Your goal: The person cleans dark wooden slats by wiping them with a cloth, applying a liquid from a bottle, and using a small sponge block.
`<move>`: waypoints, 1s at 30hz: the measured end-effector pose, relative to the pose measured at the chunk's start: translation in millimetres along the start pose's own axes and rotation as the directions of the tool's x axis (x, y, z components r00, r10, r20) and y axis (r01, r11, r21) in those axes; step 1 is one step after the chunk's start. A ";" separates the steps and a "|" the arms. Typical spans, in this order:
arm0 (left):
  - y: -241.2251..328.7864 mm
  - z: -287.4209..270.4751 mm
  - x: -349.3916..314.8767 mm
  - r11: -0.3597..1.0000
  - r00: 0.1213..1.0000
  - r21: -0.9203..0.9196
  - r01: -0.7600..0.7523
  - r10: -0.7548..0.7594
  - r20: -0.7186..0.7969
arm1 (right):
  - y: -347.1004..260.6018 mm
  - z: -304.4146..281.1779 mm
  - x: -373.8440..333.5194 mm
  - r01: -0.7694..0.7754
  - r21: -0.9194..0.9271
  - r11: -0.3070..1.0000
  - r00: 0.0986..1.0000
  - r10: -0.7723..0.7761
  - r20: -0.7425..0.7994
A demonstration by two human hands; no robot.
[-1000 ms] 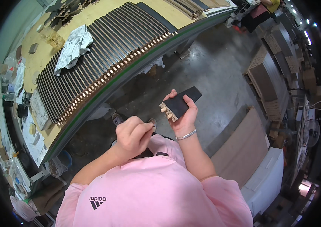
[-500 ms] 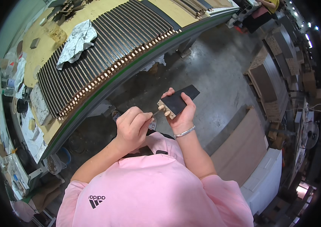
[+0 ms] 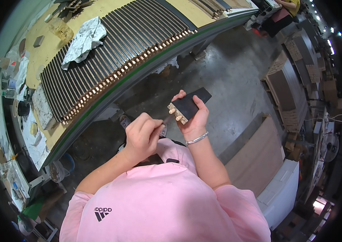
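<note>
Dowels [image 3: 178, 118] jut from dark-faced chipboard [image 3: 190, 105] gripped in the right hand [image 3: 195, 122]; beside that grip, the left hand [image 3: 142, 132] pinches something thin, blurred [image 3: 166, 119].

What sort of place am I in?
Probably a woodworking or furniture workshop: dark dowelled strips lined up on a workbench, stacks of boards to the right, and a dowelled dark board in your right hand.

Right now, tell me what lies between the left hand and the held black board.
In the head view, two pale dowels jut from the black board toward the left hand; something thin, too blurred to name, shows by that hand.
</note>
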State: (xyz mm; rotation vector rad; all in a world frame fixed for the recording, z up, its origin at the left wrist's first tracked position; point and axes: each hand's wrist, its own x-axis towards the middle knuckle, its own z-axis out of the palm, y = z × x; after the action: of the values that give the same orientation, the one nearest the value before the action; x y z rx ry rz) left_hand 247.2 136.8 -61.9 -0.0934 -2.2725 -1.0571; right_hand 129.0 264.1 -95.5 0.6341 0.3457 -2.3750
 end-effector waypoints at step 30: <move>-17.8 -32.0 19.2 0.962 0.965 0.134 -0.239 0.220 0.143 | -14.8 13.6 -9.9 -0.193 -0.182 0.964 0.979 0.177 -0.100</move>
State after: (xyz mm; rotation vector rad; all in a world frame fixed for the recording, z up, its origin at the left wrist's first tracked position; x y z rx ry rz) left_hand 242.5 98.4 -47.4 -0.3628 -2.3773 -0.7758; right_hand 121.2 275.1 -77.5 0.6454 0.5210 -2.1114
